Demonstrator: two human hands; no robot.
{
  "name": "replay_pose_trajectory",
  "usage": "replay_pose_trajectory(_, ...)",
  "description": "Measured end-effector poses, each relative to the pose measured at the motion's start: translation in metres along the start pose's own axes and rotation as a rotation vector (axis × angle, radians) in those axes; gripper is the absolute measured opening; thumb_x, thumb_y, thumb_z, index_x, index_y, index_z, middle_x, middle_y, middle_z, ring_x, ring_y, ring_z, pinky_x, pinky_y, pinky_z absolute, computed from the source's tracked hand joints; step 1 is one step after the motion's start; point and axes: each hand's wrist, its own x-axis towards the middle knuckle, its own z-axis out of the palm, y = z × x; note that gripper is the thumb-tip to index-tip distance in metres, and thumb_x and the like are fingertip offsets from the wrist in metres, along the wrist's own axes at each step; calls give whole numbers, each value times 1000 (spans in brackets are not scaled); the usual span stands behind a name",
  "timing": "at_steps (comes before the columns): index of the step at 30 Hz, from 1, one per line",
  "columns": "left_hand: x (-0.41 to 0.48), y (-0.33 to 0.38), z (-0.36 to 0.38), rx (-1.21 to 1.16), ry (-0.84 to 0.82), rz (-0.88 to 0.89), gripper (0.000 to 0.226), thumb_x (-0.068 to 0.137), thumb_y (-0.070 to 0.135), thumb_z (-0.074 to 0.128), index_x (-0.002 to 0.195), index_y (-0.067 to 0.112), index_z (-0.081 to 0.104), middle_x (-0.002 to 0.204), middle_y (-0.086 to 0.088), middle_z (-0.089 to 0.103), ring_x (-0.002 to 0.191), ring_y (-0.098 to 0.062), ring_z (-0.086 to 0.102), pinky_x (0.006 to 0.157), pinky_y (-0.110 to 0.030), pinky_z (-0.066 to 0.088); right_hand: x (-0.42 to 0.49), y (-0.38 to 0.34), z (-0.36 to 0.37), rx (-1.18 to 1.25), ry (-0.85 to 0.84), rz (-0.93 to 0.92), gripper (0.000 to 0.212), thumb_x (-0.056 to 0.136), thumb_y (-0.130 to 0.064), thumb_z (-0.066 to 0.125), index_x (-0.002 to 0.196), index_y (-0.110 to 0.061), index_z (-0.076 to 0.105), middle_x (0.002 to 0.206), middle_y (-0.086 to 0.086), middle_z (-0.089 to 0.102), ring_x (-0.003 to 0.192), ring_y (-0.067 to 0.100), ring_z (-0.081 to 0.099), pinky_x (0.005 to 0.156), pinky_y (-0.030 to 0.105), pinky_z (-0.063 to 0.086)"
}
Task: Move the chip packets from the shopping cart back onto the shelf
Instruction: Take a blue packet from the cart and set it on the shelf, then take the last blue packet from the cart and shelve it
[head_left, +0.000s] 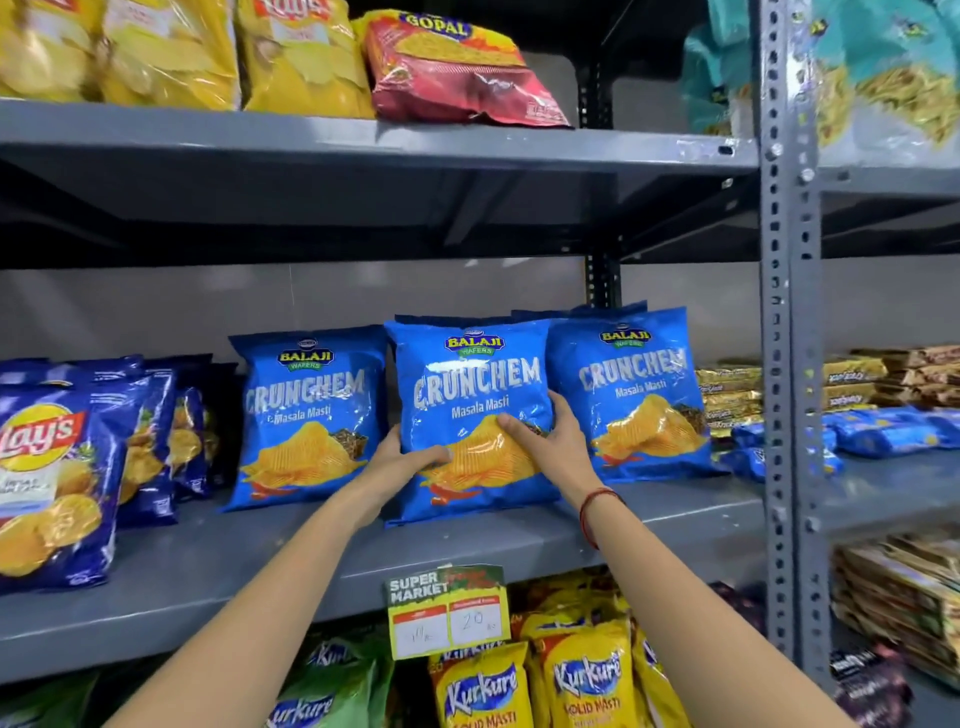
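A blue Crunchem chip packet stands upright on the grey middle shelf, between two matching blue packets, one to the left and one to the right. My left hand grips its lower left edge, thumb across the front. My right hand holds its lower right side, fingers spread over the front. A red thread circles my right wrist. The shopping cart is out of view.
Blue Lay's packets fill the shelf's left end. Yellow packets and a red Gopal packet sit on the shelf above. Kurkure packets hang below a price tag. A grey upright post separates the right bay.
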Motion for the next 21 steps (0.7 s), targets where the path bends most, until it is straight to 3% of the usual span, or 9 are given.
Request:
replay_pose_trajectory(3,-5,3,1,56,55,-4,73,76,23,74,136,16,33,127,-2,52,105,-17,54,78,-24,45,-4,2,-4,-65,21,-11,71,80,-35,70,139,-17,34,111,-10,46,104,4,42,84,19,37)
replay_pose_trajectory(6,-13,6,9,162,312,123,89,73,31,75,144,21,21,146,-6,34,130,-25,36,105,-43,36,-12,7,-10,-80,87,-40,71,78,-40,71,137,-19,38,115,-1,52,108,14,50,82,20,42)
replay_pose_trajectory(8,-27,9,23,268,466,281,85,74,33,74,142,21,25,145,-8,33,133,-25,31,110,-45,30,-22,8,-18,-56,155,-43,67,77,-41,71,133,-19,42,116,2,55,110,18,54,91,30,47)
replay_pose_trajectory(10,-44,14,43,315,525,462,70,77,28,71,136,19,35,138,-6,38,130,-21,32,106,-35,30,-35,7,-31,-47,219,-52,58,78,-39,71,128,-19,47,113,1,58,107,17,56,91,30,47)
replay_pose_trajectory(13,-67,18,80,312,456,667,47,80,25,65,124,17,50,125,-4,48,120,-18,41,99,-20,30,-63,11,-53,-25,290,-68,44,79,-37,71,117,-24,52,104,-3,64,98,11,62,82,16,47)
replay_pose_trajectory(15,-77,13,107,275,351,728,40,79,26,61,117,16,55,117,-4,54,113,-18,50,96,-27,40,-85,18,-68,-11,331,-73,34,80,-32,72,108,-28,54,97,-5,66,90,5,63,73,8,46)
replay_pose_trajectory(21,-111,-35,199,187,-21,703,33,78,18,63,111,14,60,106,-2,60,101,-12,57,86,-35,50,-158,63,-127,-88,479,64,24,81,-24,70,100,-30,55,99,8,68,84,10,65,78,23,52)
